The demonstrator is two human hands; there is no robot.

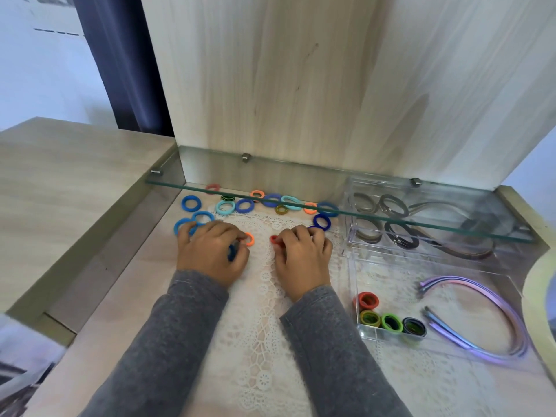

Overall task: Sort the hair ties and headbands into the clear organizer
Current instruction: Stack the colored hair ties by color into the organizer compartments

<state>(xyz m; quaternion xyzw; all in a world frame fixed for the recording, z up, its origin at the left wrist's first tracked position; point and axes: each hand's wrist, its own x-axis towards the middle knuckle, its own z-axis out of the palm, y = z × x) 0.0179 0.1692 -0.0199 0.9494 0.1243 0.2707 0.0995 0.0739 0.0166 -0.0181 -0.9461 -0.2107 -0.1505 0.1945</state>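
Several loose hair ties lie at the back of the desk, among them a blue one [191,203], a teal one [225,207] and a dark blue one [322,222]. My left hand [210,254] is closed on a blue hair tie [231,252], with an orange hair tie [249,239] at its fingertips. My right hand [304,254] pinches a red hair tie [274,239]. The clear organizer [355,284] stands to the right. Its front compartment holds red [367,300], olive, green [391,322] and dark ties plus purple headbands [493,299]. Its rear compartments hold dark elastics [400,231].
A glass shelf [301,203] spans the desk just above the far ties and the organizer's rear half. A wooden back panel [285,85] rises behind. A white lace mat [264,311] covers the desk under my hands. A round pale rim [538,296] intrudes at the right edge.
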